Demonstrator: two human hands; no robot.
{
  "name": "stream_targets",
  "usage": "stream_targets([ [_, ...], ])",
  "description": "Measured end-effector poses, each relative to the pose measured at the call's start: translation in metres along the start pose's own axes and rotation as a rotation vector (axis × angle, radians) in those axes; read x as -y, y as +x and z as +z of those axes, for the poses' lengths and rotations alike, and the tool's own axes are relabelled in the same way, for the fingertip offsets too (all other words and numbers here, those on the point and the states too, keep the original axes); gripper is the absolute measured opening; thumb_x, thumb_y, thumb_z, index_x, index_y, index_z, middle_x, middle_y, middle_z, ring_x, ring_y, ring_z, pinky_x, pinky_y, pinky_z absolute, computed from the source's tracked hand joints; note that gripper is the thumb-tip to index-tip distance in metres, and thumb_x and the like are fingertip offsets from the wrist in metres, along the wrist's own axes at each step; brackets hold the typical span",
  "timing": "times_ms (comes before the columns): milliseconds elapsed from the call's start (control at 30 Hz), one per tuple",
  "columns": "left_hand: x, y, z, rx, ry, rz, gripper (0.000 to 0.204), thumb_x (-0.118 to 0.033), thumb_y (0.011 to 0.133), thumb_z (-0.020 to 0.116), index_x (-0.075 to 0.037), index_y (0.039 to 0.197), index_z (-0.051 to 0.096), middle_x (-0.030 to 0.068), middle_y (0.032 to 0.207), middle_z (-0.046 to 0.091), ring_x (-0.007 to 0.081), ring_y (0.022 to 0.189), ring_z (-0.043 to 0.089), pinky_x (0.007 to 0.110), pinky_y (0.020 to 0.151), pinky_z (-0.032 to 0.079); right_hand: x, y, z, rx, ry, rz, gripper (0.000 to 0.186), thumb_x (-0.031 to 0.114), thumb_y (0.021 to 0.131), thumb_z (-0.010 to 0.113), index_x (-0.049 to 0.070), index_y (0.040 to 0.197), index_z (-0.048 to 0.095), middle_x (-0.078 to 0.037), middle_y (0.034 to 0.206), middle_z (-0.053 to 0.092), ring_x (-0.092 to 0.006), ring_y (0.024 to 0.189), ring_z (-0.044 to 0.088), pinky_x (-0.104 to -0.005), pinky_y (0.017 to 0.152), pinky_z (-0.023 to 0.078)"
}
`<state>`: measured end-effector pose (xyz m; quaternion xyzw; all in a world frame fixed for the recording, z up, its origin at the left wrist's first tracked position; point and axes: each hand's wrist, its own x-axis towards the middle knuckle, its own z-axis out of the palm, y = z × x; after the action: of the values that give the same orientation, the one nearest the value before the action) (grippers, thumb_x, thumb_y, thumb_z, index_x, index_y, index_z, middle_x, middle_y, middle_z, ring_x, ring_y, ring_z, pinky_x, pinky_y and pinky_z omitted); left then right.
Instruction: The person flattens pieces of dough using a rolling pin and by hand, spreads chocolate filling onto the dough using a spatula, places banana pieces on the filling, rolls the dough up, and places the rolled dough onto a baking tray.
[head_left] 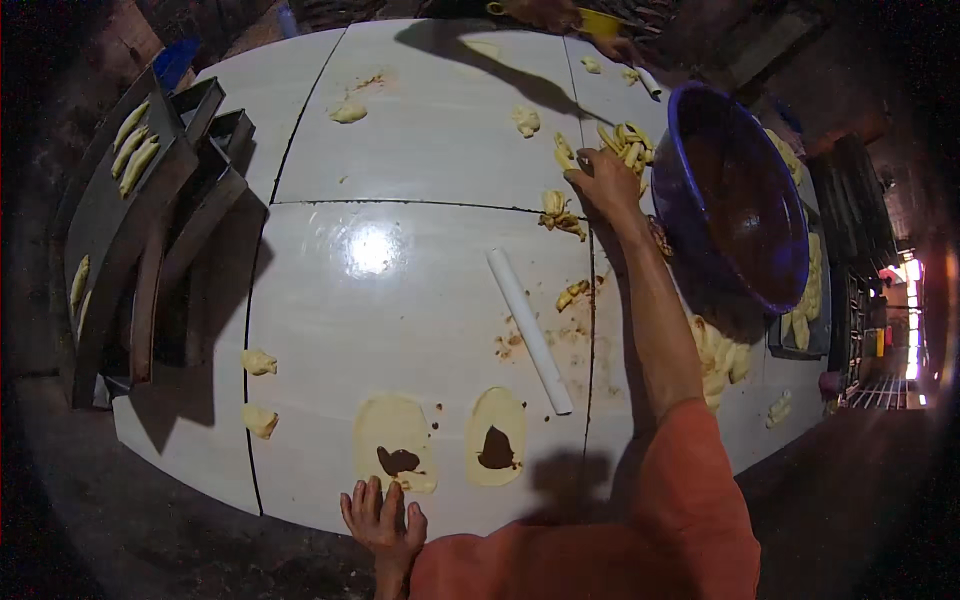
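Two flat ovals of rolled dough lie at the table's near edge, a left one (pixel 385 425) and a right one (pixel 497 410). Each carries a dark brown patch of filling, and a pale strip lies by the left patch. My left hand (pixel 385 520) rests at the left oval's lower edge, open, its fingers spread. Far to the right, my right hand (pixel 608 185) reaches to a pile of banana strips (pixel 630 143). Its thumb and forefinger are closed on one yellow strip (pixel 563 152). A white rolling pin (pixel 530 330) lies slantwise between.
A large purple basin (pixel 680 190) stands right of my forearm, with shaped dough (pixel 715 360) nearby. Metal trays (pixel 150 190) with dough pieces stand at left. Dough lumps (pixel 260 362) and banana scraps (pixel 572 293) dot the white table. Another person's hand (pixel 620 50) shows beyond.
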<state>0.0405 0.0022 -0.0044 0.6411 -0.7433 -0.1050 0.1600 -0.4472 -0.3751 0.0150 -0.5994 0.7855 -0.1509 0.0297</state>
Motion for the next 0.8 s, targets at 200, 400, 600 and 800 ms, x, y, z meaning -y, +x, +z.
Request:
stream_targets([
  [200,-0.002,0.001,-0.002,-0.018,-0.004,-0.008,0.040,-0.029,0.083,0.069,-0.013,0.120,0.074,0.0156,0.133,0.065,0.0375,0.131,0.055,0.065,0.115,0.031,0.006,-0.004,0.000,-0.031,0.074,-0.033,0.053,0.039,0.081,0.077,0.008,0.123,0.073,-0.020,0.113,0.070,-0.0366,0.107,0.068,-0.0474,0.093,0.053],
  [400,0.000,-0.006,-0.003,-0.010,0.010,0.014,0.041,-0.028,0.083,0.071,-0.014,0.121,0.073,0.0144,0.134,0.064,0.0367,0.132,0.055,0.065,0.115,0.031,0.009,0.005,0.014,0.044,0.007,-0.133,0.032,0.030,0.084,0.072,0.005,0.104,0.077,-0.020,0.089,0.074,-0.0394,0.088,0.072,-0.0491,0.081,0.056],
  [600,0.004,-0.004,0.007,-0.117,-0.043,0.067,0.042,-0.025,0.082,0.073,-0.014,0.123,0.074,0.0152,0.133,0.065,0.0363,0.129,0.058,0.063,0.114,0.033,-0.005,-0.021,0.006,0.011,0.216,-0.181,0.046,0.042,0.087,0.075,0.001,0.107,0.075,-0.019,0.094,0.076,-0.0321,0.088,0.073,-0.0409,0.082,0.055],
  [800,0.000,0.005,0.003,-0.125,-0.035,0.063,0.044,-0.026,0.084,0.073,-0.014,0.126,0.073,0.0122,0.135,0.065,0.0332,0.130,0.057,0.059,0.115,0.034,0.043,-0.152,-0.064,0.227,0.713,0.050,0.031,0.027,0.091,0.077,0.001,0.108,0.074,0.003,0.081,0.062,-0.0030,0.067,0.046,-0.0220,0.057,0.033],
])
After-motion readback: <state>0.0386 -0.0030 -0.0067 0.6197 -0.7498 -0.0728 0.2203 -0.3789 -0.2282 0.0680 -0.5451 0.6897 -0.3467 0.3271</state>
